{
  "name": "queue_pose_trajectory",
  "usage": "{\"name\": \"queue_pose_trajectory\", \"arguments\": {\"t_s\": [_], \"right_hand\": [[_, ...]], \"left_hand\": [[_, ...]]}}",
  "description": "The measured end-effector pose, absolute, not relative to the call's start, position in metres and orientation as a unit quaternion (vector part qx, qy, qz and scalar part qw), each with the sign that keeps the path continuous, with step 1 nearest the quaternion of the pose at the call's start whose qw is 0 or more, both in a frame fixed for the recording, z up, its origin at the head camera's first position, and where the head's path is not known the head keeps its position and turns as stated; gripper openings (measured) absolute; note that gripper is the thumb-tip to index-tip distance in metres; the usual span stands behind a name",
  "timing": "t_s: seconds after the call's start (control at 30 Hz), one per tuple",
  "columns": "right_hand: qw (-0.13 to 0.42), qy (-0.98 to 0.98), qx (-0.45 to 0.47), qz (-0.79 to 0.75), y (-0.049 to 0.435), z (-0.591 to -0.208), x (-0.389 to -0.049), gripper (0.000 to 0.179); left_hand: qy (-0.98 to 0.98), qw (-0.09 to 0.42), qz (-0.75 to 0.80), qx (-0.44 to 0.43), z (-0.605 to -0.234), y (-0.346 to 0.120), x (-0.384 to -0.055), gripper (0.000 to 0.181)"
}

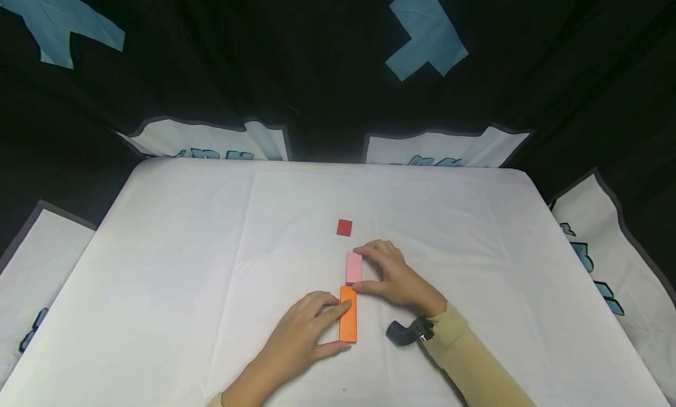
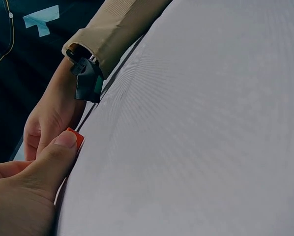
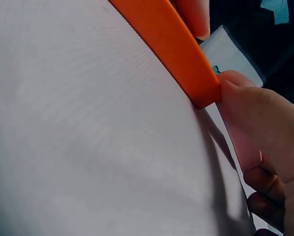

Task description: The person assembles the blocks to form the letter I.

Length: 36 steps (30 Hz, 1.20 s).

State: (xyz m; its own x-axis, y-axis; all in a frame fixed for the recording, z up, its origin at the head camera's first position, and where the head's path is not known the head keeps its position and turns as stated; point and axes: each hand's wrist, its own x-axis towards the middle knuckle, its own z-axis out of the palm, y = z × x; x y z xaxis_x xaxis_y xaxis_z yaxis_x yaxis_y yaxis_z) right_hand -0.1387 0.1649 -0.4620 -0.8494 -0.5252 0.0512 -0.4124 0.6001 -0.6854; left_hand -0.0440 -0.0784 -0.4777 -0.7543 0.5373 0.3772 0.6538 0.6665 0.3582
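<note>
An orange block (image 1: 348, 328) lies lengthwise on the white table. My left hand (image 1: 296, 336) holds it, with the index finger on top, the thumb at the near end and the other fingers by its left side. Just beyond it is a shorter pink block (image 1: 354, 268), roughly in line and close to its far end. My right hand (image 1: 393, 275) pinches the pink block lengthwise, the thumb at its near end and the fingers at its far end. In the right wrist view the right thumb touches the corner of the orange block (image 3: 171, 46). Farther back lies a small red square block (image 1: 344, 227), apart from both hands.
White cloth covers the table (image 1: 174, 248), faintly creased. A black wrist device (image 1: 404, 333) sits at the right sleeve's cuff, low over the cloth. Dark curtains (image 1: 317, 90) with blue and white patches hang behind the far edge and along the sides.
</note>
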Motion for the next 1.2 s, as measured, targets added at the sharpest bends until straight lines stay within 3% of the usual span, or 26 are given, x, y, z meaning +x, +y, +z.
{"name": "queue_pose_trajectory", "arguments": {"t_s": [0.33,0.9,1.2], "right_hand": [[0.102,0.897,-0.262,-0.342,0.163,-0.46,-0.138,0.066],[0.082,0.894,-0.28,-0.339,0.163,-0.466,-0.138,0.067],[0.083,0.896,-0.272,-0.342,0.164,-0.471,-0.14,0.058]], "left_hand": [[-0.904,0.121,-0.243,-0.33,-0.479,-0.078,-0.045,0.065],[-0.906,0.119,-0.237,-0.33,-0.48,-0.079,-0.044,0.065],[-0.905,0.121,-0.24,-0.329,-0.479,-0.079,-0.045,0.064]]}}
